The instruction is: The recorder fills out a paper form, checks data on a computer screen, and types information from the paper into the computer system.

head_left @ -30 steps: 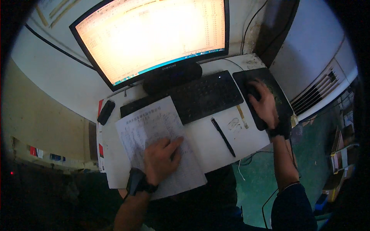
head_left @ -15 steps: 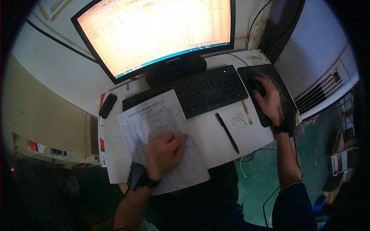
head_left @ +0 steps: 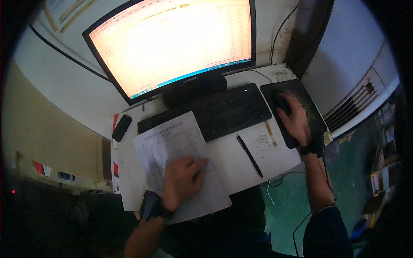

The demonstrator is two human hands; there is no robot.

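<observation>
My left hand (head_left: pixel 183 178) rests on a written sheet of paper (head_left: pixel 172 142), its index finger stretched out to the right across the lines and the other fingers loosely bent. Nothing is held in it. The sheet lies tilted on the white desk and overlaps the left part of a black keyboard (head_left: pixel 232 109). At the right, my right hand (head_left: pixel 297 122) is closed over a dark computer mouse (head_left: pixel 282 104), mostly hidden under the fingers, on a black mouse pad (head_left: pixel 316 116). Between the two hands a black pen (head_left: pixel 249 155) lies on the desk.
A lit monitor (head_left: pixel 176 47) showing a table of rows stands behind the keyboard. At the desk's left edge lies a small black oblong object (head_left: pixel 122 128). Cables (head_left: pixel 282 175) hang below the desk's front edge. A white vented panel (head_left: pixel 357 101) stands close on the right.
The whole view has shifted, so the desk and monitor sit slightly lower in the picture. Both hands keep about the same places on the sheet and the mouse.
</observation>
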